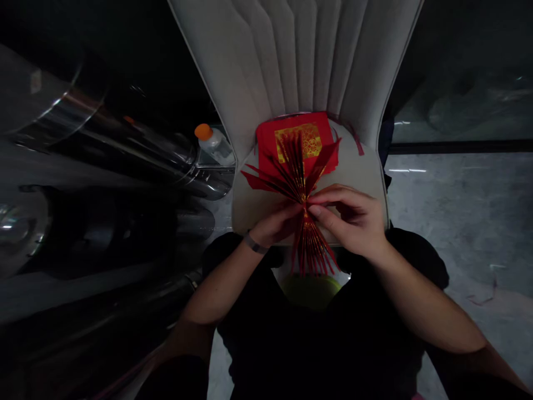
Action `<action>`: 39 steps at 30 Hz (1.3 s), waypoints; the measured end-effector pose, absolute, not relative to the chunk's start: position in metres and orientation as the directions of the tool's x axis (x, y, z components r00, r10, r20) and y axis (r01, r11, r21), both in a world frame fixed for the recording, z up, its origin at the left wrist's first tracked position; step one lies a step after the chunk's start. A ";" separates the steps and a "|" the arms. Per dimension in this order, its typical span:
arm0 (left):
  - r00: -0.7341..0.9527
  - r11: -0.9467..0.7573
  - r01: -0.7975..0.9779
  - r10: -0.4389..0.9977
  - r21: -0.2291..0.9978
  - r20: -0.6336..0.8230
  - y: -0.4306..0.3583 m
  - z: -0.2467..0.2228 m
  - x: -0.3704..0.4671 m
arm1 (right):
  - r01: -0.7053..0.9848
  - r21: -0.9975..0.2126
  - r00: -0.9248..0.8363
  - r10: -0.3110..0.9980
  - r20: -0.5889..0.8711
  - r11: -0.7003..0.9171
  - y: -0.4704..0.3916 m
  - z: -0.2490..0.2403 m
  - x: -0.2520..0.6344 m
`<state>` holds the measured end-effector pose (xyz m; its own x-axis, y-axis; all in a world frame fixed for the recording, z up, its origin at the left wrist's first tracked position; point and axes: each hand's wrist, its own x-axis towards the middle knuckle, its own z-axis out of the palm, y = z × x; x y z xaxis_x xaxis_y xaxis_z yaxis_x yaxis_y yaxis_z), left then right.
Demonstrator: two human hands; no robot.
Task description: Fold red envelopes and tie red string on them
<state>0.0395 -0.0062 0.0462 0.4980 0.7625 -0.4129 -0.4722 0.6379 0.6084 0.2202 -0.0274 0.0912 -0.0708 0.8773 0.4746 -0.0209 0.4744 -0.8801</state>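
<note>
Your 2 hands meet at the narrow waist of the red-and-gold fan [305, 194], held above the seat [362, 178] and just in front of your body. Your right hand [353, 219] pinches that waist between thumb and forefinger; your left hand [275, 225] grips it from the other side. Holding it there probably keeps the folds gathered in the middle, letting the 2 ends spread: 1 towards the backrest [308, 55], 1 towards your lap. The red stack [266, 141] lies at the back of the seat, likely so it's within reach yet clear of your fingers.

You can't see your left fingertips, which go behind the folds, so how they press is hard to tell. The fan's upper end hides part of the stack and its gold panel [314, 141]. The bottle [216, 145] is partly cut off by the seat's edge, the yellow-green thing [312, 291] between your legs is too dim to name, and the machinery [100, 116] at left blurs into darkness.
</note>
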 end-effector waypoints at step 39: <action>0.600 0.575 -0.217 0.716 0.789 -0.357 0.009 0.050 0.021 | 0.054 -0.862 -0.280 0.836 0.472 0.505 -0.021 0.095 0.237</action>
